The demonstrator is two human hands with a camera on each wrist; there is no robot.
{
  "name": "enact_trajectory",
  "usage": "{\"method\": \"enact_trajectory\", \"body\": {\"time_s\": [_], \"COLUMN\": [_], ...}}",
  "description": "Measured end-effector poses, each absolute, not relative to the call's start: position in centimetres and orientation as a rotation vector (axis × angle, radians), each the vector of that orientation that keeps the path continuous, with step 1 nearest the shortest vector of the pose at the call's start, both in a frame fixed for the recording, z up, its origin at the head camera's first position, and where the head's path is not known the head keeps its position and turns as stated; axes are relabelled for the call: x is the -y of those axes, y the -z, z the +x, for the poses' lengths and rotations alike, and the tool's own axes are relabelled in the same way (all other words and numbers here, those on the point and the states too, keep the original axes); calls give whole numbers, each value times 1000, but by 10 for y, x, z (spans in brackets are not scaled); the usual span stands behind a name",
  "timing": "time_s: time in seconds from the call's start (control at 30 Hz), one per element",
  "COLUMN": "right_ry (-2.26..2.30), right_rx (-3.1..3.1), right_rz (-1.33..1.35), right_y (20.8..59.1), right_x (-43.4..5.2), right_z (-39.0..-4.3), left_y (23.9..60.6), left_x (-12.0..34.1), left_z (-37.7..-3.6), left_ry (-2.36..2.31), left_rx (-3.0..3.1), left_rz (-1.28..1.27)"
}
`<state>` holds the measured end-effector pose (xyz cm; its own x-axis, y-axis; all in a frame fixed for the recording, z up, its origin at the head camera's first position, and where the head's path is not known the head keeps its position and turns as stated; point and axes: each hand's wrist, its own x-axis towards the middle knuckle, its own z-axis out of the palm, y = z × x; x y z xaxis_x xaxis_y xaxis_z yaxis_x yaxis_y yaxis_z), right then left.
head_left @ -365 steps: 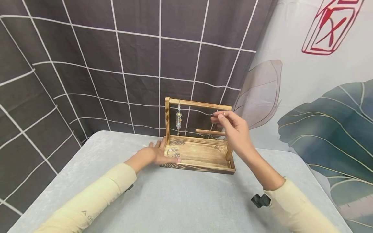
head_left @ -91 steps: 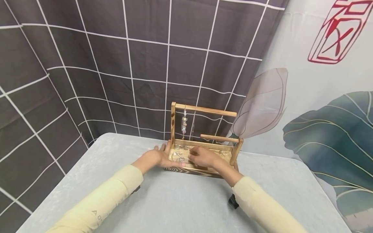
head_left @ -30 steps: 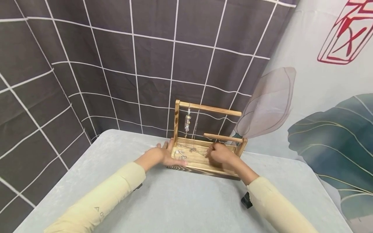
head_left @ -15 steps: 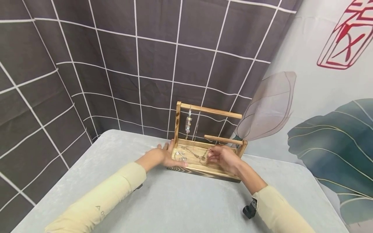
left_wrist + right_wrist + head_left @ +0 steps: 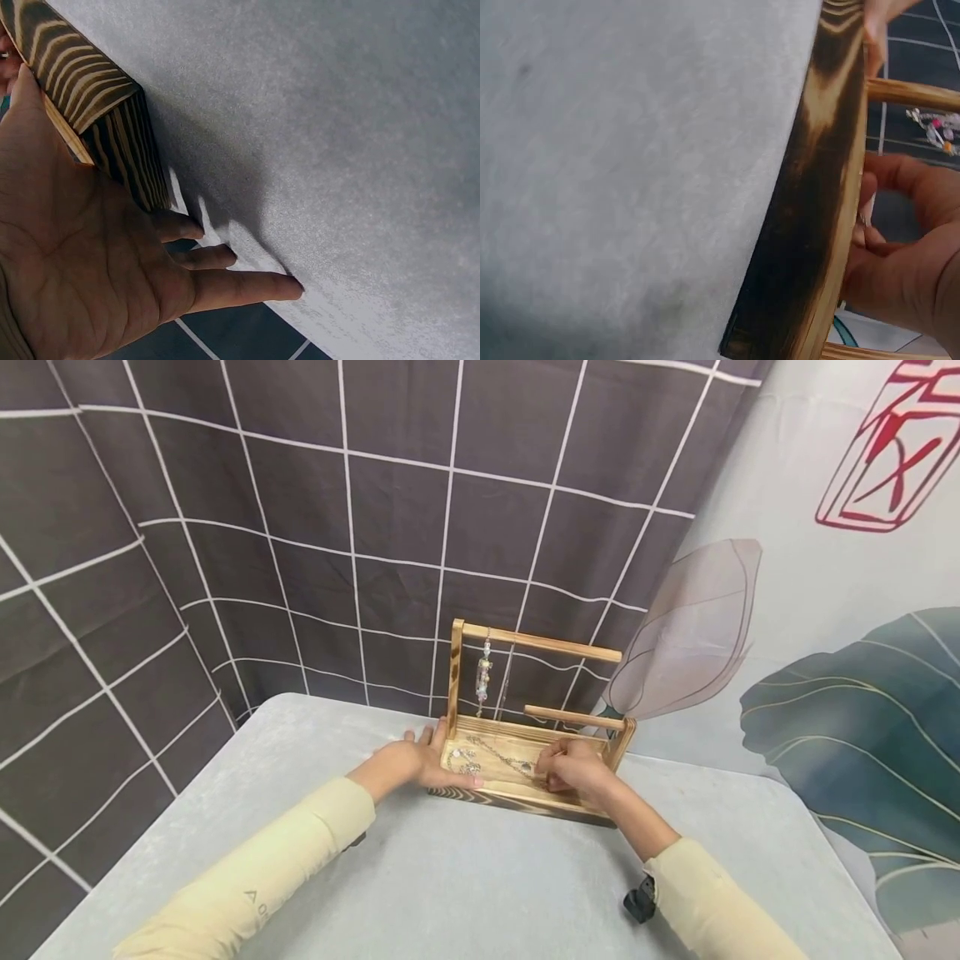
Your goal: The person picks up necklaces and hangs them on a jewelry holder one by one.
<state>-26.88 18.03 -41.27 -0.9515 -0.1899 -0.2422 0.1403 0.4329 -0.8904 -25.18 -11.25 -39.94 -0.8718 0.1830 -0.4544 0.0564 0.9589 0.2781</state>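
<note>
My left hand [image 5: 408,764] steadies the left end of a wooden jewellery stand's tray [image 5: 517,805]. In the left wrist view, its fingers are straight and spread past the tray's corner, the thumb along the rim. Inside the tray, my right hand [image 5: 576,768] pinches one end of a silver chain necklace [image 5: 495,753], which runs diagonally across the tray floor to the back left. In the right wrist view a bit of silver shows between curled fingertips [image 5: 868,238]. Another silver piece of jewellery [image 5: 468,765] lies beside my left thumb.
From the stand's upper bar [image 5: 547,642] hang a beaded strand [image 5: 483,677] and a thin chain [image 5: 505,683]. A shorter lower bar [image 5: 573,717] is just behind my right hand. Grey cloth [image 5: 480,877] covers the table; a dark checked curtain [image 5: 390,585] stands behind.
My right hand came down from the upper bar into the tray, then shifted right, drawing out the bunched necklace. A thin chain now hangs beside the beaded strand. My left hand stays put.
</note>
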Motion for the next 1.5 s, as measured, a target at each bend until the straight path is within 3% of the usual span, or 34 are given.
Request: {"method": "enact_trajectory", "body": {"time_s": [0.2, 0.43, 0.73, 1.07, 1.5], "right_ry": [1238, 1201, 1226, 1543, 2006], "right_rx": [-2769, -2856, -2914, -2762, -2155], "right_rz": [-203, -47, -73, -128, -399], "right_y": [426, 416, 413, 398, 363], "right_x": [-190, -185, -181, -170, -161], "right_z": [-278, -268, -261, -246, -233], "left_y": [400, 401, 401, 401, 402], "left_x": [113, 113, 112, 111, 111], "left_z": [-252, -252, -253, -254, -255], "left_ry": [-337, -352, -351, -323, -296], "left_rx": [-2622, -2617, -2617, -2630, -2624], "left_rz": [180, 177, 169, 163, 174]}}
